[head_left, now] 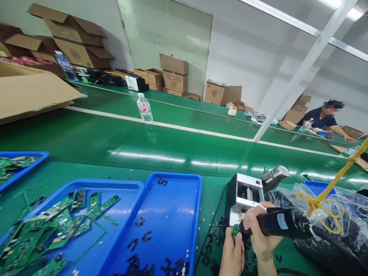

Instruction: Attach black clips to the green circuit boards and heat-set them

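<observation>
My left hand (pixel 231 255) pinches a small green circuit board (pixel 236 232) upright at the bottom of the view. My right hand (pixel 260 237) grips a black electric screwdriver (pixel 277 223) from above, its front end at the board. The tip itself is hidden behind my fingers. A yellow cord (pixel 319 205) is tied around the tool and rises to the upper right. Just behind my hands stands a small silver metal machine (pixel 244 197). Loose black plastic pieces (pixel 211 245) lie scattered on the green bench around my left hand.
Two blue trays lie left of my hands, one holding green circuit boards (pixel 120 188), the other black pieces (pixel 172 207). A plastic bag of black parts (pixel 330 230) is at the right. Beyond a green conveyor (pixel 115 134), a person (pixel 322 119) works at the far right.
</observation>
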`<state>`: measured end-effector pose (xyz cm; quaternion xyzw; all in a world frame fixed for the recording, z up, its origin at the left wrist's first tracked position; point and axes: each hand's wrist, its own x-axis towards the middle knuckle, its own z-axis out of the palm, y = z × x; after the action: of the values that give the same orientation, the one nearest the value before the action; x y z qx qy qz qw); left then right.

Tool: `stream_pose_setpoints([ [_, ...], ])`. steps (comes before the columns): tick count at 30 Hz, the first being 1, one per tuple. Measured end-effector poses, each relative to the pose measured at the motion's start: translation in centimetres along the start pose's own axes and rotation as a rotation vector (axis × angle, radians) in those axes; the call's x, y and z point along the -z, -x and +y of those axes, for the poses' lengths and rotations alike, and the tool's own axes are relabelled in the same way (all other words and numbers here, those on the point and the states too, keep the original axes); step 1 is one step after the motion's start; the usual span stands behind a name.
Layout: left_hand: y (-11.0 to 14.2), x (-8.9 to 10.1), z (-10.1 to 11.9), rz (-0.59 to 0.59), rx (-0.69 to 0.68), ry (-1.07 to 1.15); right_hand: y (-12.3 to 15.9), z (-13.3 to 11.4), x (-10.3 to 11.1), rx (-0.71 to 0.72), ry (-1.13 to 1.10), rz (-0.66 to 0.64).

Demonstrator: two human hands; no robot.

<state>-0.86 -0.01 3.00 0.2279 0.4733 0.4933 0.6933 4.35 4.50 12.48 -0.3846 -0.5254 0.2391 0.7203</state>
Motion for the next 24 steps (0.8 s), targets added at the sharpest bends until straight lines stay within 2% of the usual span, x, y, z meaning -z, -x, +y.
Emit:
stream_pose_setpoints([
  [4, 0.1, -0.1, -0.1, 0.032, -0.019, -0.001, 0.1, 0.4, 0.1, -0.029, -0.011, -0.022],
  [12, 0.4, -0.4, 0.7, 0.008, 0.050, 0.072, 0.2, 0.5, 0.2, -0.045, 0.007, -0.039],
  [17, 0.0, -0.3, 0.0, 0.036, 0.030, 0.060, 0.5, 0.9, 0.0, -0.068, 0.048, -0.018],
  [24, -0.2, -0.4, -0.5, -0.010, 0.074, 0.079, 0.8, 1.5, -0.6, -0.090, 0.149, 0.014],
])
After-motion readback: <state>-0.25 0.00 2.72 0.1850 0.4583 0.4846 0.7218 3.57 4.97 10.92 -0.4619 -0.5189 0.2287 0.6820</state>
